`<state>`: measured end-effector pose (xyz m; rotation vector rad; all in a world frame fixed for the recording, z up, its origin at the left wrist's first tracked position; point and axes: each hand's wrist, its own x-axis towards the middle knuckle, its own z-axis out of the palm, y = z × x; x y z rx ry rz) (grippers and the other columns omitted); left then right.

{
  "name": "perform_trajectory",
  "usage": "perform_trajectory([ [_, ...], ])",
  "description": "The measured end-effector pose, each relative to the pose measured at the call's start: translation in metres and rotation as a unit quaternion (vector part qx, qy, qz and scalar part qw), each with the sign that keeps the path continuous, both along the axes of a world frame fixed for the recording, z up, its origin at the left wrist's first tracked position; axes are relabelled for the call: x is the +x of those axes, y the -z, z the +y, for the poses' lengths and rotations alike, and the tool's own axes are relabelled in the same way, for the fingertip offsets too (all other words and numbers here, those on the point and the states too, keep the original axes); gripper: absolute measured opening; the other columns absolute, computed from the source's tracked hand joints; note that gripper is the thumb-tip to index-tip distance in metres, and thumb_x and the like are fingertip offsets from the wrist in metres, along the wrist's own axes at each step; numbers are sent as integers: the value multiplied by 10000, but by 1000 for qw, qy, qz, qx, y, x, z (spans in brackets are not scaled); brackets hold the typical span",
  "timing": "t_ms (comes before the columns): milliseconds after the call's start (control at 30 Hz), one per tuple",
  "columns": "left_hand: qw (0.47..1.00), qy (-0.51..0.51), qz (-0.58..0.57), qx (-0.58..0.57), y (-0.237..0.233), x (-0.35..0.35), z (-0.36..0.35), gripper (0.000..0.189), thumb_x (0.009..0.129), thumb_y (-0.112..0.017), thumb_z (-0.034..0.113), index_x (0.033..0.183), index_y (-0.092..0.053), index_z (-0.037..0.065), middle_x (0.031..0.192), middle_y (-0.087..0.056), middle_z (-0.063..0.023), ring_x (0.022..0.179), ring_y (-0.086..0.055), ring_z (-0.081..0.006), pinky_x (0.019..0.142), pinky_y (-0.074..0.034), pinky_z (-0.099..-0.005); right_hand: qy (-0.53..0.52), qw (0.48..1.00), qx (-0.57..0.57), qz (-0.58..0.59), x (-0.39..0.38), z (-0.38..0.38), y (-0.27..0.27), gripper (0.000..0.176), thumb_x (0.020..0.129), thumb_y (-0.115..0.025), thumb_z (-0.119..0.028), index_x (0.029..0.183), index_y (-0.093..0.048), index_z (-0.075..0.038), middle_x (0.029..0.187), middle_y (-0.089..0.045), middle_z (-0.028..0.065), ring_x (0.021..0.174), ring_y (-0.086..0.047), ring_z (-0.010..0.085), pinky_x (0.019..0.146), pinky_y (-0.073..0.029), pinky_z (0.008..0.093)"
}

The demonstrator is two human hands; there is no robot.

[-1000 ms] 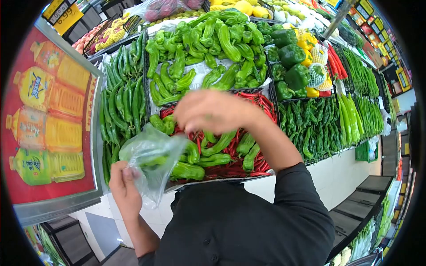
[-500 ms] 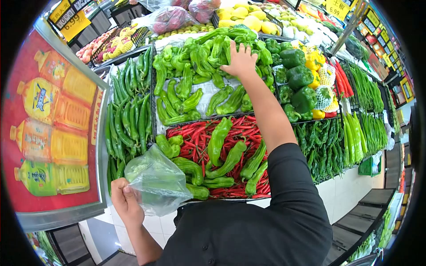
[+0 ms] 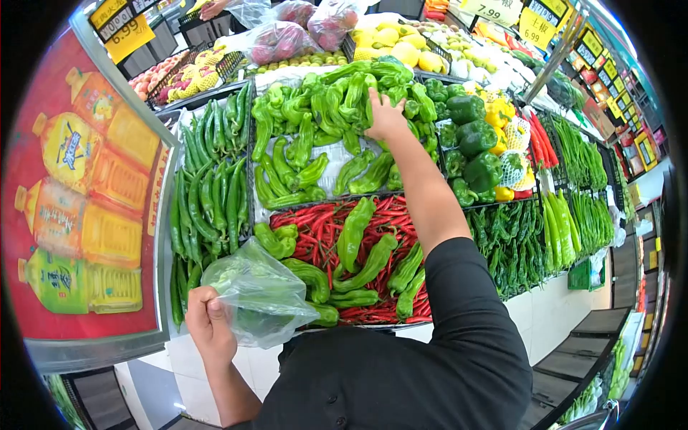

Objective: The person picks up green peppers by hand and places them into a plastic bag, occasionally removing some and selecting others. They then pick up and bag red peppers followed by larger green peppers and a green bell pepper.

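My left hand (image 3: 212, 326), low at the left, is closed on the edge of a clear plastic bag (image 3: 266, 304) that has green contents. My right hand (image 3: 387, 117) reaches over the pile of light green peppers (image 3: 322, 100) in the upper crate. Its fingers are spread and rest on or just above the peppers; no pepper is seen held. Several large green peppers (image 3: 373, 264) lie on the red chilies (image 3: 315, 229) in front of me, right of the bag.
Long green chilies (image 3: 208, 204) fill the crate at the left, beside a red drink poster (image 3: 93, 215). Dark green bell peppers (image 3: 481, 136) and yellow ones lie to the right. Bagged fruit (image 3: 287, 43) and yellow fruit (image 3: 405, 50) stand behind. At the top left, part of another person's hand (image 3: 213, 8) shows.
The view has shifted slightly. My right hand has moved a little down and nearer over the light green peppers. My left hand still holds the bag.
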<state>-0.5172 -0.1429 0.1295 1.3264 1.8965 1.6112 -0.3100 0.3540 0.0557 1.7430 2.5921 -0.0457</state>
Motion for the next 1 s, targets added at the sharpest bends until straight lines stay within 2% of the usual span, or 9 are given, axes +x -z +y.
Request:
perform_trajectory([
  [133, 1000, 4, -5, -9, -6, 0, -3, 240, 1078, -494, 260, 943, -471, 63, 739, -379, 41, 611, -367, -34, 526, -298, -211, -32, 998, 8, 55, 18, 19, -1, 1333, 644, -890, -403, 1617, -10, -166, 1580, -262, 247, 1444, -311, 467, 1223, -170, 595],
  [300, 1000, -5, 14, -19, -8, -1, -3, 273, 1071, -508, 290, 928, -477, 60, 740, -401, 35, 622, -371, -39, 544, -304, -214, 52, 988, -9, 144, 11, 34, -1, 1279, 663, -822, -386, 1608, 1, -132, 1598, -217, 252, 1457, -286, 469, 1229, -192, 561],
  [400, 1000, -10, 14, -22, -7, -1, -1, 281, 1070, -509, 298, 928, -479, 58, 738, -406, 35, 626, -370, -38, 551, -301, -210, 57, 996, 32, 52, 3, 36, 4, 1206, 722, -794, -430, 1621, -30, -179, 1616, -266, 216, 1439, -323, 497, 1142, -395, 521],
  [500, 1000, -13, 13, -25, -8, -3, 3, 291, 1065, -521, 289, 918, -493, 40, 736, -433, 17, 609, -386, -54, 531, -310, -225, -43, 991, -120, 39, 13, 40, -45, 1085, 741, -773, -495, 1601, -209, -150, 1520, -437, 240, 1376, -463, 411, 1124, -424, 457],
  [533, 999, -12, 11, -28, -9, -4, 4, 295, 1062, -527, 283, 913, -500, 31, 735, -446, 7, 600, -395, -62, 520, -315, -232, -50, 995, -78, 28, 17, 39, -63, 959, 756, -752, -544, 1528, -391, -105, 1428, -546, 233, 1292, -558, 360, 1090, -452, 424],
  [600, 999, -24, 20, -42, -6, -8, 7, 320, 1060, -528, 318, 920, -502, 31, 715, -434, 16, 600, -382, -55, 519, -301, -229, -28, 976, -150, 155, 35, 48, -102, 925, 766, -728, -586, 1507, -439, -113, 1446, -542, 207, 1294, -551, 380, 1081, -453, 432],
  [700, 997, -36, 25, -58, -4, -12, 11, 344, 1055, -534, 344, 919, -502, 30, 705, -431, 18, 592, -379, -49, 510, -292, -227, 19, 978, 20, 205, 58, 122, -81, 973, 779, -711, -616, 1522, -405, -67, 1430, -544, 241, 1314, -537, 384, 1086, -445, 428],
  [800, 996, -51, 17, -68, -1, -8, 14, 352, 1054, -536, 345, 904, -497, 29, 695, -426, 18, 578, -382, -48, 500, -286, -224, 43, 972, 25, 231, 69, 157, -49, 1018, 795, -689, -644, 1518, -379, 2, 1415, -539, 279, 1326, -528, 384, 1095, -435, 435],
  [1000, 990, -88, 52, -97, 12, 2, 22, 307, 1058, -526, 301, 899, -489, 41, 712, -416, 15, 580, -372, -58, 507, -284, -230, 11, 927, -106, 361, 68, 191, 4, 1101, 784, -665, -708, 1453, -404, 126, 1601, -272, 280, 1483, -303, 356, 1175, -316, 416],
])
